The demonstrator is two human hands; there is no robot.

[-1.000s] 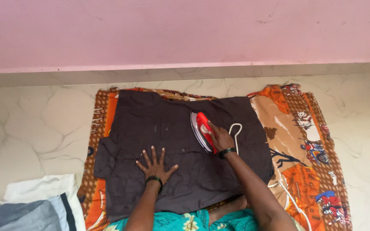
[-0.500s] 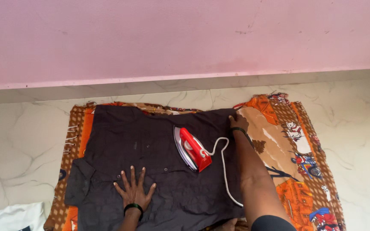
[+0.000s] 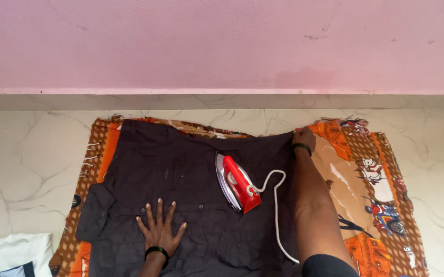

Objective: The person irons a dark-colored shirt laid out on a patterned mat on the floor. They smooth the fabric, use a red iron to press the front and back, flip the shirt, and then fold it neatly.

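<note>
Shirt [image 3: 181, 190]: dark, flat on patterned cloth [image 3: 365, 205]. Right hand [image 3: 303, 139] has left the iron [image 3: 238, 183], fingers now pinching the shirt's far right corner. Left hand [image 3: 159, 231] still spread, pressing beside iron.

left hand [image 3: 159, 231] flat, fingers spread, right hand [image 3: 304, 137] outstretched

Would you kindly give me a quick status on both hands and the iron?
Left hand flat on dark shirt. Right hand gripping shirt's far corner. Red iron resting unattended on shirt, white cord trailing.
</note>
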